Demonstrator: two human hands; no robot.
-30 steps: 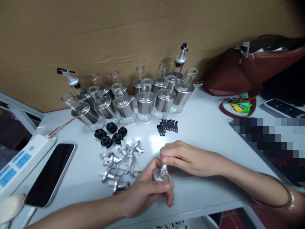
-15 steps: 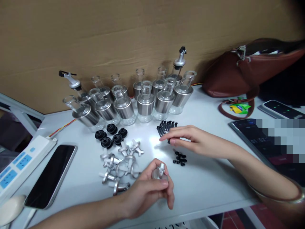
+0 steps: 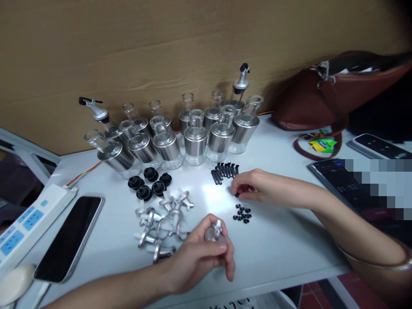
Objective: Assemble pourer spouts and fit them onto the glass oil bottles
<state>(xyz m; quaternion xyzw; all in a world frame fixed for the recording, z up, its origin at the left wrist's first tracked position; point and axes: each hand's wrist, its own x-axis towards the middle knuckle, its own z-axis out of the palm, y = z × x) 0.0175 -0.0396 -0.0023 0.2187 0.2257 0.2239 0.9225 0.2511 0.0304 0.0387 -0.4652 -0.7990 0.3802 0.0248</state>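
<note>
My left hand point(image 3: 201, 257) is closed around a silver pourer spout point(image 3: 216, 231), its narrow tip pointing up. My right hand point(image 3: 257, 184) is pinched just above the table, with a small black cap point(image 3: 237, 195) showing at its fingertips. Below it lies a cluster of small black caps point(image 3: 243, 214). Slim black flip levers point(image 3: 225, 171) lie side by side beyond the right fingertips. More silver pourer spouts point(image 3: 164, 223) are heaped left of my left hand, and ribbed black stoppers point(image 3: 151, 183) sit behind them.
Several glass bottles with steel sleeves point(image 3: 196, 141) stand along the cardboard wall point(image 3: 161, 51); two carry pourers. At left are a phone point(image 3: 69, 238) and a power strip point(image 3: 35, 221). A brown handbag point(image 3: 299, 103) and a dark tablet-like device point(image 3: 341, 189) are at right.
My right hand has moved right, off the black levers, and its fingers have drawn together over a small black cap. My left hand keeps holding the pourer spout in place.
</note>
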